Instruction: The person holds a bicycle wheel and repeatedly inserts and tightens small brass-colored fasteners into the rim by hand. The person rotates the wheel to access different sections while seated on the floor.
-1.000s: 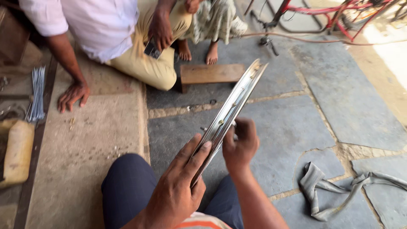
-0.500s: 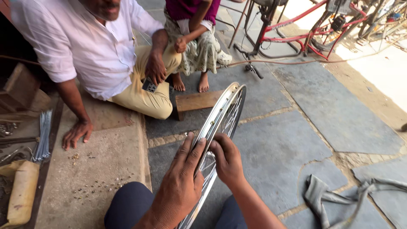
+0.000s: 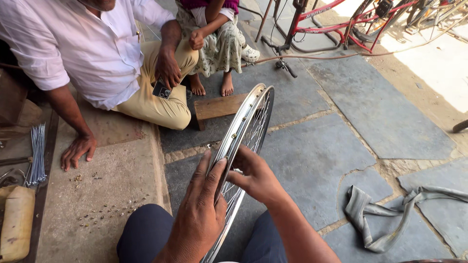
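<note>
A silver spoked bicycle wheel rim (image 3: pixel 246 124) stands on edge between my knees, leaning away from me. My left hand (image 3: pixel 200 214) lies flat against the rim's left side, fingers spread up along it. The fingers of my right hand (image 3: pixel 256 178) pinch at the rim's inner edge among the spokes. The lower part of the rim is hidden behind my hands and legs.
A person in a white shirt (image 3: pixel 92 48) sits at the left, one hand (image 3: pixel 77 150) on the floor. A second person (image 3: pixel 214 34) sits behind a wooden block (image 3: pixel 219 105). Small nipples (image 3: pixel 105 212), a spoke bundle (image 3: pixel 36 153), a grey inner tube (image 3: pixel 385 214) and a red bicycle frame (image 3: pixel 341 19) lie around.
The rim has tilted more upright and my view has lifted. My right hand has moved from the rim's outer edge to the spokes inside.
</note>
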